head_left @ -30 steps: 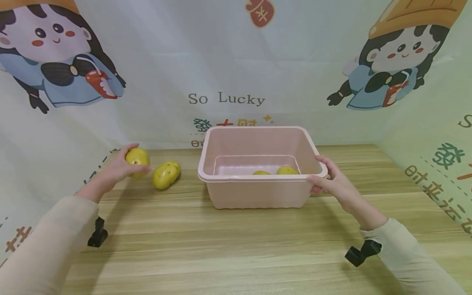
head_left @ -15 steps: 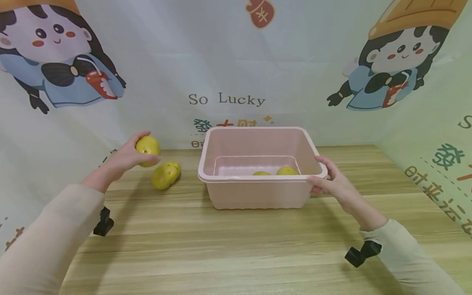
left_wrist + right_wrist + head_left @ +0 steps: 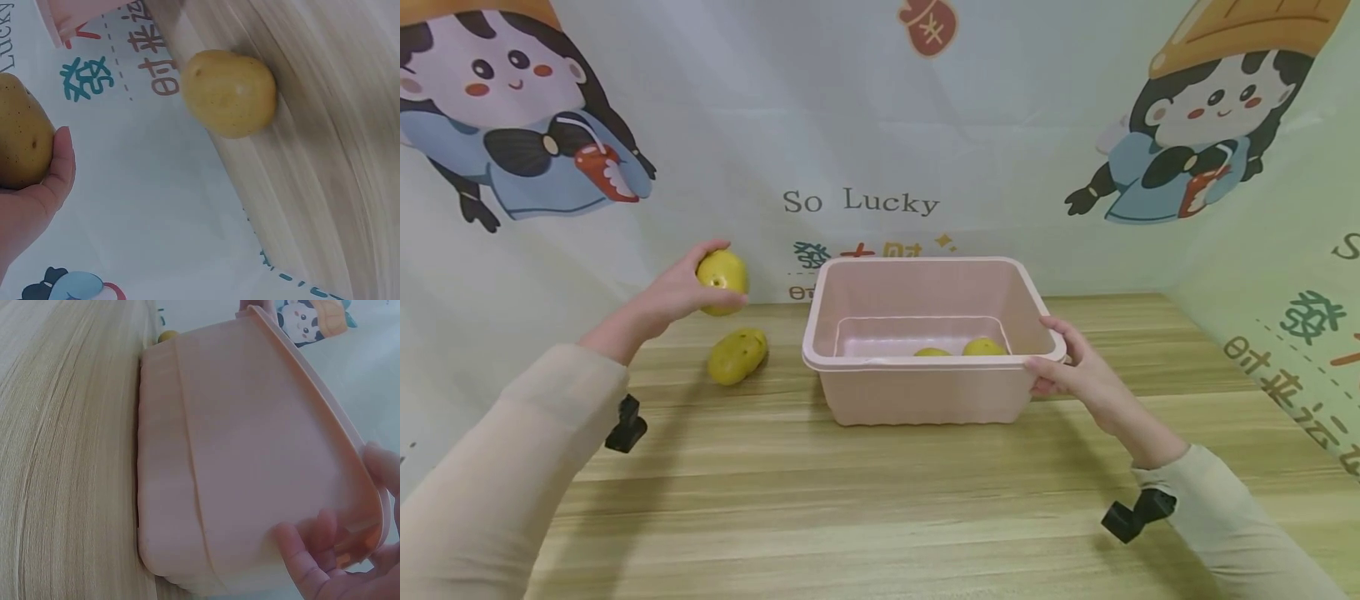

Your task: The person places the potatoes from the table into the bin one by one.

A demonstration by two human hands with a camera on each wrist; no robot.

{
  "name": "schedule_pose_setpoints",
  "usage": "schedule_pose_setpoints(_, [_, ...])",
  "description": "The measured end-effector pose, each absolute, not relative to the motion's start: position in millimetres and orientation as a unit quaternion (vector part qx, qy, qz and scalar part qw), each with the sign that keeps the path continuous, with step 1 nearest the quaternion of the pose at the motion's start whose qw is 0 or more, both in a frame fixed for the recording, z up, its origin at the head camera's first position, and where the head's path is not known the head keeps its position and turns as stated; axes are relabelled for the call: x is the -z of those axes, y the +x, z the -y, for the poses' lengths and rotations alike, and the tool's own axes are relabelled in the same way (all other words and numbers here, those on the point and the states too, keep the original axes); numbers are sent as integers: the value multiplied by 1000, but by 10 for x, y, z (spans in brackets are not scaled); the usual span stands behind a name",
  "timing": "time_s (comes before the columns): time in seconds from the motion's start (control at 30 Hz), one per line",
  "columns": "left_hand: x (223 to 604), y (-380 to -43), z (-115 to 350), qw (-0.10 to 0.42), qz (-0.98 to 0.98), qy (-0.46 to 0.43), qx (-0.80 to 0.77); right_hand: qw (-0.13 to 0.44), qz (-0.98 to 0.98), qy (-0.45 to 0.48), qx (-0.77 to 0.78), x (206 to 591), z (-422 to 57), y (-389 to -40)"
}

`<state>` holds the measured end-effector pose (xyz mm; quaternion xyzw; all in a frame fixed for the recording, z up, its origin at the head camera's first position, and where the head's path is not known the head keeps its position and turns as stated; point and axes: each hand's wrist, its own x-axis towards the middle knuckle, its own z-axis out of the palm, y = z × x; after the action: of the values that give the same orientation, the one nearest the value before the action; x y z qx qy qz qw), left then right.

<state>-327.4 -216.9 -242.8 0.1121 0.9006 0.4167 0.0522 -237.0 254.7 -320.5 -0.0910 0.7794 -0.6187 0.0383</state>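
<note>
My left hand (image 3: 673, 292) holds a yellow potato (image 3: 722, 282) between thumb and fingers, raised above the tabletop. In the left wrist view that potato (image 3: 22, 134) is partly cut off at the left edge, with brown specks on its skin. Another potato (image 3: 737, 357) lies on the table below and just right of this hand. A pink plastic bin (image 3: 925, 392) stands to the right. Two more potatoes (image 3: 984, 347) show inside it, partly hidden by the front wall. With thumb and fingers my right hand (image 3: 1082, 375) grips the bin's right front corner, its rim (image 3: 331, 412) in between.
The wooden tabletop (image 3: 850, 508) runs back to a white printed cloth (image 3: 865, 125), which hangs behind and along both sides. A small black device (image 3: 625, 425) hangs at the left wrist, another black device (image 3: 1138, 515) at the right.
My left hand has lifted the potato and carried it up and to the right. The right hand, the bin and the potato on the table stay where they were.
</note>
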Motion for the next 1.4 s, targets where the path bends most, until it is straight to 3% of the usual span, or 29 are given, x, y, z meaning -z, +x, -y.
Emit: schedule_pose_setpoints(1.4, [2180,-3407,1068,102,-857,192,-468,38,-778,-93,621,3199,-2545,-2354])
